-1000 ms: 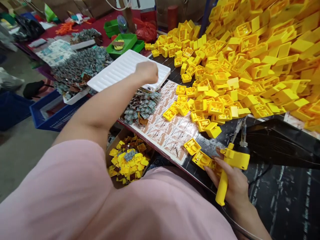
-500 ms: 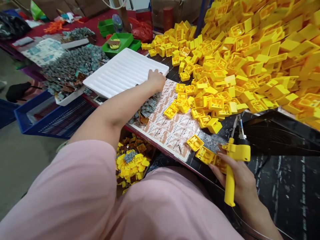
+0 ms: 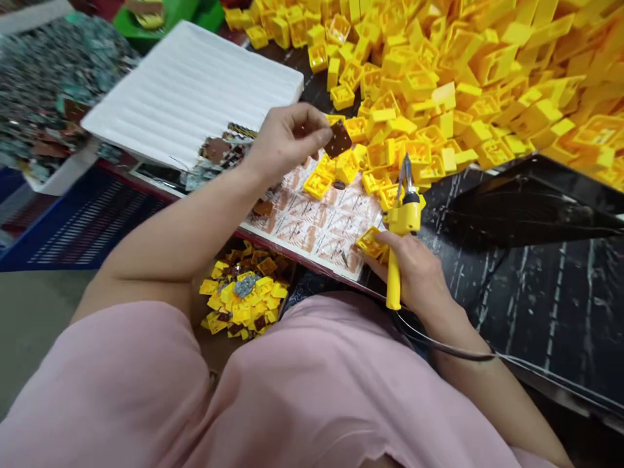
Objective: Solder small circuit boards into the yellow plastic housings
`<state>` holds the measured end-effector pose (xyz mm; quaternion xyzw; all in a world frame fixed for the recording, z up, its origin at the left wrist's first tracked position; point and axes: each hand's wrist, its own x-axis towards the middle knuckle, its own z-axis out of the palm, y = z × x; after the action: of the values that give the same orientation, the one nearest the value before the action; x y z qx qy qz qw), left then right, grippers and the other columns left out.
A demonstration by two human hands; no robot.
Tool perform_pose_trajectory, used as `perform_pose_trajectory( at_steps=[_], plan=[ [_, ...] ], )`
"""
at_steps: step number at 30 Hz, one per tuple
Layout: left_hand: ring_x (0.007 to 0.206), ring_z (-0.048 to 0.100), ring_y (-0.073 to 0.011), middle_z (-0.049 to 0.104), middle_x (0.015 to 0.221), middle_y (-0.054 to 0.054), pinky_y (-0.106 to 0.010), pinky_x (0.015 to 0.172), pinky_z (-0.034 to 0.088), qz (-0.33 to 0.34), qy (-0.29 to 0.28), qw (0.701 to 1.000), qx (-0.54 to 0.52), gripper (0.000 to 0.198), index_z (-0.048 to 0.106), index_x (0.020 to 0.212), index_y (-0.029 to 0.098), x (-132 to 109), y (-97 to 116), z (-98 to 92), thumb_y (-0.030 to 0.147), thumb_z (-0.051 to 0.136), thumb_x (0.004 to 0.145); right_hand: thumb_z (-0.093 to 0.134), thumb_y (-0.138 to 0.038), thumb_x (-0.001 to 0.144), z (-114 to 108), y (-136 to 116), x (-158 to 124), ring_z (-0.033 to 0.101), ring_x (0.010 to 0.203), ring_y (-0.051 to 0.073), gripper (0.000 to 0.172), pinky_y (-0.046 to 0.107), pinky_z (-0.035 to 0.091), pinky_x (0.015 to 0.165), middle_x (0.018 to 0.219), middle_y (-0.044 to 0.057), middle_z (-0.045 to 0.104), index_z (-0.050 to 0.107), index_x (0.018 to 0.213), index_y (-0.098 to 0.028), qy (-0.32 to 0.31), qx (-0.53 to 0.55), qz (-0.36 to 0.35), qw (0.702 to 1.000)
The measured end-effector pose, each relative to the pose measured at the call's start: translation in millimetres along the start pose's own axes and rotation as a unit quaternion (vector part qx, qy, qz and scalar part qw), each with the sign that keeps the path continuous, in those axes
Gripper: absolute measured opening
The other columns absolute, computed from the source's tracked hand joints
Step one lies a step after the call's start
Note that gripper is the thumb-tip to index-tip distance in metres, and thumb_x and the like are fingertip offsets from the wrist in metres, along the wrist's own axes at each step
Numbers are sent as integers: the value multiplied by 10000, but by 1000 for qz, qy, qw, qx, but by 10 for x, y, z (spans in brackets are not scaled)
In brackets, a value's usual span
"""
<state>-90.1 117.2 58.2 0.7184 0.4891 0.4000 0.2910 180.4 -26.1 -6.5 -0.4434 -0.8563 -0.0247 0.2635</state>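
My left hand (image 3: 292,138) pinches a small brown circuit board (image 3: 338,139) between thumb and fingertips, above the printed sheet (image 3: 309,224). Closed around a yellow soldering gun (image 3: 404,218), my right hand (image 3: 414,266) rests near the table's front edge. The iron's metal tip points away from me. Fingers of that same hand also hold a yellow plastic housing (image 3: 371,244), its hollow side up. More yellow housings (image 3: 319,182) lie loose between the two hands. Beside my left forearm is a heap of grey circuit boards (image 3: 221,153).
A white ribbed foam tray (image 3: 195,84) lies at the back left, near a blue crate (image 3: 82,227). A large pile of yellow housings (image 3: 463,84) covers the back right. Yellow pieces fill a box (image 3: 244,296) below the edge. A cable (image 3: 448,351) crosses my right forearm.
My left hand has come back from the foam tray's edge and now shows a brown circuit board. My right hand, with soldering gun and housing, has moved left toward the sheet. The view has shifted.
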Motion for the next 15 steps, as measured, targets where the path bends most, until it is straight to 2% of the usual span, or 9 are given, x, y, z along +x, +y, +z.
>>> perform_pose_trajectory(
  at_steps=[3, 6, 8, 10, 12, 14, 15],
  plan=[
    [775, 688, -153, 757, 905, -63, -309, 684, 539, 104, -4, 992, 76, 229, 693, 930, 198, -491, -127, 182, 376, 548, 926, 578, -384, 997, 11, -1, -24, 624, 756, 178, 272, 306, 509, 751, 834, 16, 639, 576, 1208, -213, -24, 8, -4, 1000],
    [821, 718, -166, 791, 939, -44, -309, 721, 540, 261, -104, 941, 188, 200, 730, 928, 230, -931, -283, 166, 273, 536, 952, 602, -446, 984, -65, 17, -88, 658, 768, 173, 312, 332, 527, 832, 839, 8, 670, 581, 1206, -227, -41, 31, -28, 998],
    [917, 728, -187, 799, 1029, -33, -336, 800, 541, 293, -171, 910, 237, 220, 751, 967, 259, -1131, -326, 119, 252, 530, 961, 676, -435, 941, -160, 39, -136, 682, 771, 174, 327, 338, 539, 850, 860, 6, 705, 595, 1193, -243, -10, 41, -22, 999],
    [1005, 716, -202, 790, 1098, -41, -368, 889, 520, 237, -174, 922, 253, 251, 761, 1003, 257, -1234, -293, 104, 277, 511, 982, 765, -336, 882, -277, 72, -195, 669, 679, 147, 305, 285, 540, 750, 809, -21, 710, 632, 1143, -255, 57, 31, 0, 998],
    [1006, 699, -222, 785, 1076, -63, -403, 919, 488, 133, -132, 944, 272, 285, 769, 1008, 233, -1253, -209, 146, 357, 513, 987, 819, -236, 827, -399, 113, -282, 581, 515, 92, 275, 220, 474, 579, 655, -74, 645, 674, 1059, -257, 124, 19, 4, 992],
    [992, 675, -251, 776, 1038, -81, -437, 917, 457, 45, -108, 946, 303, 328, 778, 1016, 217, -1222, -117, 238, 440, 543, 965, 806, -242, 842, -509, 146, -407, 524, 445, 70, 234, 209, 428, 506, 561, -91, 587, 704, 1053, -252, 142, 33, -9, 989],
    [999, 661, -266, 771, 1039, -85, -449, 918, 444, 16, -110, 943, 314, 343, 782, 1030, 217, -1203, -82, 295, 469, 564, 948, 777, -300, 875, -557, 154, -481, 542, 456, 79, 236, 215, 439, 505, 566, -80, 601, 710, 1096, -255, 145, 45, -6, 988]
  ],
)
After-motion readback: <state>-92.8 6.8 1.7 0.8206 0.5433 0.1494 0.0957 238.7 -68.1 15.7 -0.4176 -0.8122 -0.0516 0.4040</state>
